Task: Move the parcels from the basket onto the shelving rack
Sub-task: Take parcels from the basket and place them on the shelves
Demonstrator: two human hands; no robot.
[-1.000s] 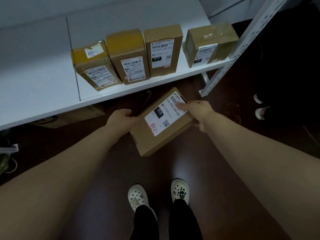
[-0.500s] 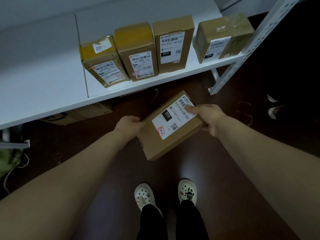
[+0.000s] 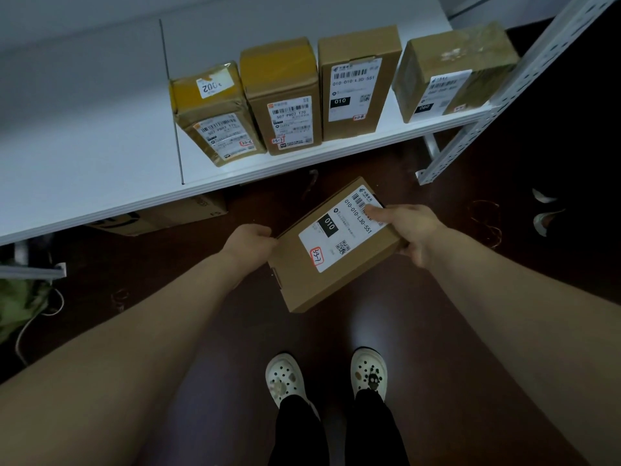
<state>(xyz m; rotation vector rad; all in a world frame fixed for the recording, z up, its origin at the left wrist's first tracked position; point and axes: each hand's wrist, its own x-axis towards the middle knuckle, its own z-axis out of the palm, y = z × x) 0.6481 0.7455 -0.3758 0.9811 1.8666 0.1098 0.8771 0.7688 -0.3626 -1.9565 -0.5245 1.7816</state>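
Observation:
I hold a flat brown cardboard parcel [image 3: 322, 267] with a white shipping label below the front edge of the white shelf [image 3: 100, 156]. My left hand [image 3: 250, 242] grips its left edge, fingers curled under. My right hand [image 3: 411, 228] grips its right end, thumb lying on the label. On the shelf stand several parcels in a row: a yellow-taped one [image 3: 211, 112], a brown one [image 3: 280, 95], a tall plain one [image 3: 356, 82] and a taped one [image 3: 450, 68] at the right. The basket is out of sight.
The rack's perforated white upright [image 3: 504, 95] slants down at the right. A cardboard box [image 3: 161, 220] lies on the dark floor under the shelf. White cable and green fabric [image 3: 20, 311] are at the left. Someone's shoes [image 3: 546, 213] show at the far right.
The view has shifted so the shelf and its parcels sit further right and lower. The held parcel has kept its place between my hands, tilted the same way.

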